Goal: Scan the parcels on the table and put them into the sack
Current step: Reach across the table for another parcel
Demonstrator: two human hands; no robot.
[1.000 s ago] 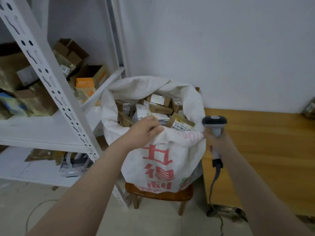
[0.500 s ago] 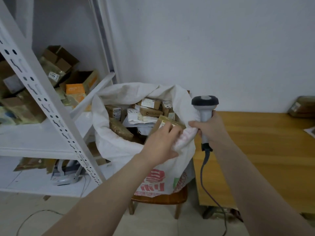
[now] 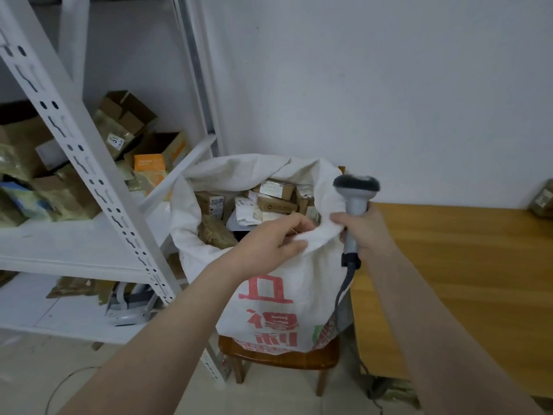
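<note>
A white woven sack (image 3: 278,301) with red characters stands open on a wooden stool (image 3: 278,359), filled with several brown parcels (image 3: 270,194). My left hand (image 3: 269,242) grips the sack's near rim, the cloth bunched in its fingers. My right hand (image 3: 363,232) holds a grey barcode scanner (image 3: 356,194) upright by its handle and also pinches the rim of the sack beside the left hand. A parcel (image 3: 543,200) lies at the far right edge of the wooden table (image 3: 466,274).
A white metal shelving rack (image 3: 89,163) stands left of the sack, with cardboard boxes (image 3: 125,121) and packets on its shelves. The scanner's cable (image 3: 342,295) hangs down between the sack and the table. A white wall is behind.
My left hand slid right along the sack's rim toward the right hand and lifted the cloth. My right hand with the scanner came up to the rim and caught it.
</note>
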